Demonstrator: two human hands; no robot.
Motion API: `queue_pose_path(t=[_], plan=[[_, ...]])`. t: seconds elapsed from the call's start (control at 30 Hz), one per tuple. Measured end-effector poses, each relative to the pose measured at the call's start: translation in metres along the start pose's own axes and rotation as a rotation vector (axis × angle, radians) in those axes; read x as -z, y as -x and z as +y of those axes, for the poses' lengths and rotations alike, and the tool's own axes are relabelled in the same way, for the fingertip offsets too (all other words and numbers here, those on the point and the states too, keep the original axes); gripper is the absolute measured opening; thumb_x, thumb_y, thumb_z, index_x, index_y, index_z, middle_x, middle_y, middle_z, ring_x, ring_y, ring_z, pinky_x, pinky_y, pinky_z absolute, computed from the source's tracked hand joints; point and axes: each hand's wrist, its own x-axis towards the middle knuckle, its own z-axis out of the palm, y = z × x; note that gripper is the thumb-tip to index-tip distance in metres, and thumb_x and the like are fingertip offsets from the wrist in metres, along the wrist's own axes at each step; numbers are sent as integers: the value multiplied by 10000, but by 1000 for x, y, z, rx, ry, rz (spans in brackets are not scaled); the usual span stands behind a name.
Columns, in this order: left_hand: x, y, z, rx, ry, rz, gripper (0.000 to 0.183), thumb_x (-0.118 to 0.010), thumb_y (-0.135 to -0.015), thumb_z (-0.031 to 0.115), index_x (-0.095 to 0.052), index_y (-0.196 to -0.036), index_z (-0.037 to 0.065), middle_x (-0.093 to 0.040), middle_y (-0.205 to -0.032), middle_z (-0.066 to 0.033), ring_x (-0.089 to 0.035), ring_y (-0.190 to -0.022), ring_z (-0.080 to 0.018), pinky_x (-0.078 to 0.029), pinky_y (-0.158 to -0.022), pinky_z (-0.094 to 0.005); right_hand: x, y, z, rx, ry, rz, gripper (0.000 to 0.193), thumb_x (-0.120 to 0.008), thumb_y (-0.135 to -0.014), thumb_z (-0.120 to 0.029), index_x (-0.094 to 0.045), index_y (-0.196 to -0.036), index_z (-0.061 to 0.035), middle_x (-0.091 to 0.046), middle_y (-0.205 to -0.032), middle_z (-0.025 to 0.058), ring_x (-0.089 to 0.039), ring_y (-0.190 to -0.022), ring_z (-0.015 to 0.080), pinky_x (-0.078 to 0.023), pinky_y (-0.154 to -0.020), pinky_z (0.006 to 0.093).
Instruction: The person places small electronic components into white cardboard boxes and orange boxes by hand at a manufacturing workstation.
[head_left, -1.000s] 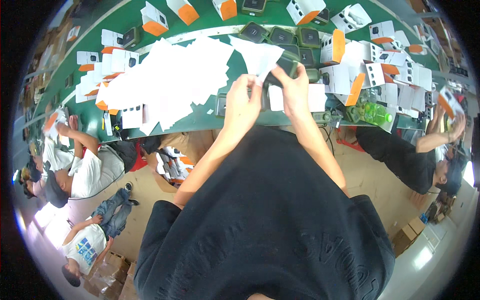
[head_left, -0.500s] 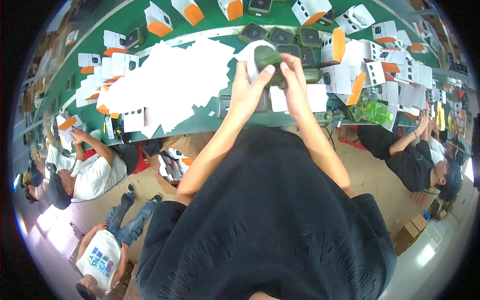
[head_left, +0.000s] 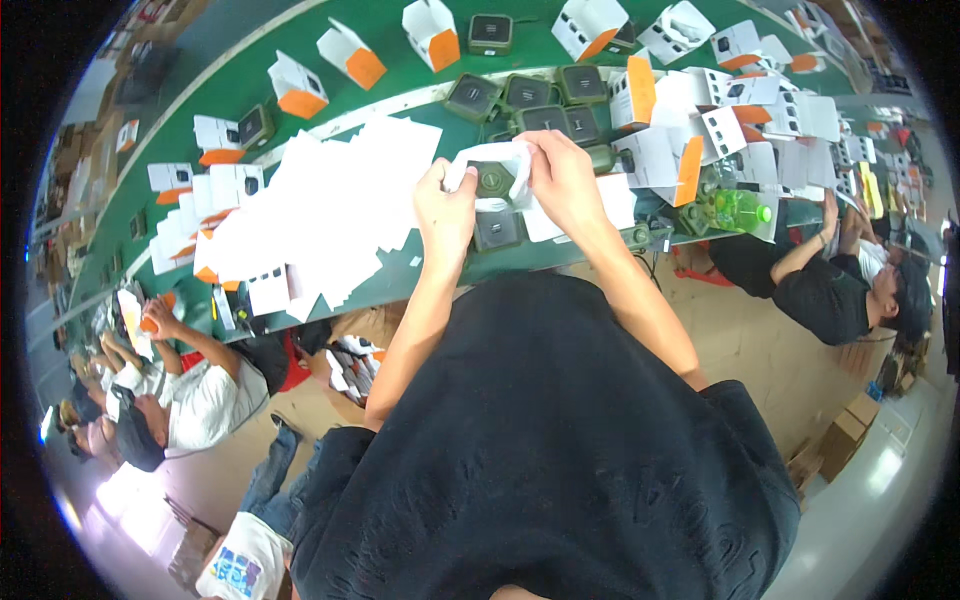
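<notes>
A small dark green square device [head_left: 494, 181] lies partly inside a white soft pouch [head_left: 503, 153] between my hands, its flat face showing. My left hand [head_left: 446, 212] is closed on the left side of the pouch, thumb against the device's edge. At the upper right corner, my right hand [head_left: 566, 182] pinches the pouch's edge. Just below them, another dark square device [head_left: 496, 230] rests on the table, beside a white sheet or flat box [head_left: 617, 203] partly under my right wrist. Several similar green devices [head_left: 528, 91] stand grouped just beyond my hands.
A wide pile of white sheets [head_left: 340, 200] covers the green table [head_left: 385, 275] at left. Open white-and-orange boxes [head_left: 432, 35] line the far side; more crowd the right, near a green bottle [head_left: 742, 211]. Co-workers sit at left [head_left: 205, 400] and right [head_left: 830, 300].
The green device has turned to show its flat face and now sits within the white pouch. My right hand has shifted to the pouch's edge. The whole view has swung slightly.
</notes>
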Motion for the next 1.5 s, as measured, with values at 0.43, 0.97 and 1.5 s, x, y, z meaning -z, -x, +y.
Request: queue_pose_path(t=[0.43,0.97,1.5], plan=[[-78,-55,103,63,242,-967,154,-685,-951,157,-622,-918,20,-614,-768,-5,-593,-608,-73,-453,-563,-233,102,-29,21,-53,99,-116,720,-785,-697,-92,-547,-1377,-101,-581,-1273,168,-551,-1219,376,-467,-1018,417],[-305,-324,2,-562,-293,-261,161,-658,-853,236,-752,-883,109,-721,-853,-157,-692,-890,-389,-558,-813,-471,117,-233,200,59,263,310,661,-778,-684,-58,-556,-1307,-40,-643,-1179,234,-622,-1114,409,-500,-975,406],[-289,-311,15,-332,-298,-292,325,-698,-807,433,-778,-872,125,-729,-889,-178,-697,-868,-412,-559,-789,-456,112,-249,221,263,904,-30,300,-717,-762,-180,-640,-1025,-58,-635,-1026,127,-629,-999,314,-507,-834,448]])
